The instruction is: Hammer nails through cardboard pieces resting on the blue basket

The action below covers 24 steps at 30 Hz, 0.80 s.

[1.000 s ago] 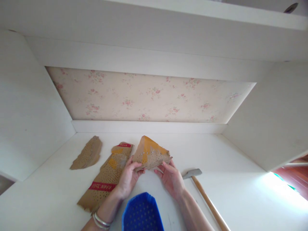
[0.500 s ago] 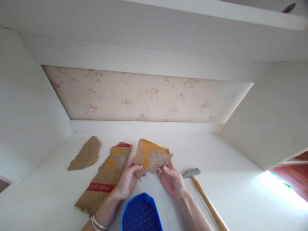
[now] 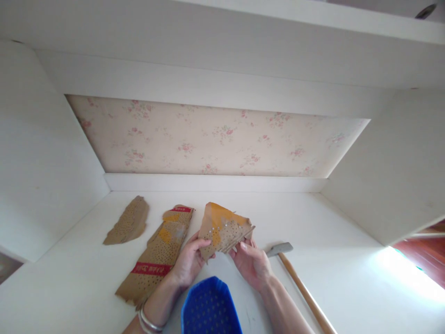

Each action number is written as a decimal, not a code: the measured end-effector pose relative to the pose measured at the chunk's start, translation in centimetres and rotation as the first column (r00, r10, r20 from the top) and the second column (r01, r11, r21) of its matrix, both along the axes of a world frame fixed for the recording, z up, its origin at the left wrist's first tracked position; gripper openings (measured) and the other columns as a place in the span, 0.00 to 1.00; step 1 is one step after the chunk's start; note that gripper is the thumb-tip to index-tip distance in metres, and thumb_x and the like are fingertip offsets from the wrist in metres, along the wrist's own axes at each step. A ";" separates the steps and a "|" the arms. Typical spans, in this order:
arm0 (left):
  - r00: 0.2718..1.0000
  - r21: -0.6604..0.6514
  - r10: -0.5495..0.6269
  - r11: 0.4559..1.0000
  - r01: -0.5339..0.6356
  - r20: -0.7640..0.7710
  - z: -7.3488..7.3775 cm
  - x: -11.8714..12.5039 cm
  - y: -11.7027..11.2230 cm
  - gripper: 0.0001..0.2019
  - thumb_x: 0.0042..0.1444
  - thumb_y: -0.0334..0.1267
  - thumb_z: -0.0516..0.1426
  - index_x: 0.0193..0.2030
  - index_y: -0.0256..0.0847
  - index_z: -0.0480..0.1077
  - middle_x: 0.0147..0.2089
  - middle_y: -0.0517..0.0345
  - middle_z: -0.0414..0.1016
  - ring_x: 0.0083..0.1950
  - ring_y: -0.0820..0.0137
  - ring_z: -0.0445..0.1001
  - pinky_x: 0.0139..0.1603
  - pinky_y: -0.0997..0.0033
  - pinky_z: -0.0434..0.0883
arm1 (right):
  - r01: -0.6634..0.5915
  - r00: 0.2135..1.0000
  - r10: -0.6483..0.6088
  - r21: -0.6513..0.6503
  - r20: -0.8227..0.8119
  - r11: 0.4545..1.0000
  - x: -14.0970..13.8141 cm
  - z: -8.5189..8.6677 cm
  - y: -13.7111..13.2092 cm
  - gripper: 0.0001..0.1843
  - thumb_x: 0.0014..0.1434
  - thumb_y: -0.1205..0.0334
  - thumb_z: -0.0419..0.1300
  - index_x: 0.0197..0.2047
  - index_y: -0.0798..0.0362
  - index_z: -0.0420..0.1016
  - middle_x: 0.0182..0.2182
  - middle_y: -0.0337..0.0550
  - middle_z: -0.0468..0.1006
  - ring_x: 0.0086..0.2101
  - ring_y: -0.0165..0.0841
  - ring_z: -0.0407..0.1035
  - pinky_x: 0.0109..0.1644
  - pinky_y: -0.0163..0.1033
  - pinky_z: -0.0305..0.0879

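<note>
Between my hands is a torn piece of brown cardboard (image 3: 227, 229), dotted with small holes and marked with an orange patch. My left hand (image 3: 189, 262) grips its lower left corner, thumb on top. My right hand (image 3: 252, 264) holds the lower right edge, where several layers show; some of its fingers are hidden underneath. A larger punched cardboard strip (image 3: 156, 255) with red bands and orange marks lies just left of my left hand. Below my hands is a blue plastic container (image 3: 210, 306) with a dotted bottom, cut off by the frame.
A smaller torn cardboard piece (image 3: 128, 221) lies at the back left of the white surface (image 3: 333, 264). On the right rests a hammer-like tool (image 3: 304, 292) with a grey head and long wooden handle. White side panels and an overhead shelf (image 3: 215, 37) enclose the space.
The whole view has shifted slightly, so everything appears a little further right. Both hands keep their hold on the cardboard piece, with hardly any change.
</note>
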<state>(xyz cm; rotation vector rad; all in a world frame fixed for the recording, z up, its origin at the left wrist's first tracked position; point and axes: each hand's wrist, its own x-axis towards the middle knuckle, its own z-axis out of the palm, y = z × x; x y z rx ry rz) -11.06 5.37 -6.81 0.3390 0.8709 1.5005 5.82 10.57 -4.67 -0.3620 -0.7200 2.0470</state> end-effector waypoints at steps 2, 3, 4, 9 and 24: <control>1.000 -0.002 0.001 1.000 -0.001 0.030 0.2 0.1 0.0 0.16 0.49 0.26 0.61 0.46 0.36 0.73 0.41 0.50 0.82 0.33 0.67 0.79 0.30 0.71 0.74 | -0.001 1.000 0.001 0.006 0.011 1.000 0.0 -0.1 -0.1 0.33 0.44 0.68 0.72 0.55 0.47 0.73 0.47 0.44 0.81 0.47 0.43 0.72 0.52 0.49 0.65; 0.999 0.000 0.004 1.000 -0.004 0.049 0.2 0.2 -0.1 0.16 0.49 0.26 0.61 0.47 0.36 0.73 0.42 0.49 0.82 0.34 0.65 0.80 0.32 0.70 0.74 | -0.008 1.000 0.007 0.009 0.017 1.000 0.1 -0.1 -0.2 0.32 0.45 0.68 0.72 0.54 0.47 0.73 0.47 0.44 0.81 0.48 0.43 0.72 0.52 0.49 0.65; 0.998 0.002 0.010 1.000 -0.010 0.067 0.2 0.2 -0.1 0.17 0.49 0.27 0.61 0.48 0.36 0.73 0.43 0.49 0.82 0.36 0.64 0.80 0.34 0.69 0.75 | -0.014 1.000 0.014 0.006 0.021 1.000 0.1 -0.2 -0.2 0.31 0.45 0.68 0.72 0.54 0.46 0.74 0.47 0.44 0.81 0.48 0.43 0.72 0.52 0.49 0.65; 0.994 0.006 0.027 1.000 -0.027 0.105 0.0 0.1 0.0 0.19 0.50 0.27 0.61 0.50 0.35 0.73 0.43 0.46 0.82 0.43 0.58 0.81 0.43 0.62 0.76 | -0.050 0.998 0.052 -0.062 0.028 0.997 0.3 -1.0 0.1 0.19 0.55 0.65 0.68 0.51 0.46 0.76 0.49 0.43 0.80 0.46 0.39 0.73 0.52 0.47 0.66; 0.989 -0.030 0.096 0.995 -0.093 0.114 0.9 0.4 0.3 0.19 0.52 0.25 0.62 0.52 0.34 0.71 0.44 0.46 0.81 0.45 0.58 0.81 0.44 0.64 0.78 | -0.007 1.000 0.004 -0.177 -0.013 0.984 -0.2 -2.2 0.1 0.13 0.59 0.64 0.67 0.48 0.48 0.77 0.47 0.41 0.82 0.42 0.32 0.76 0.49 0.39 0.71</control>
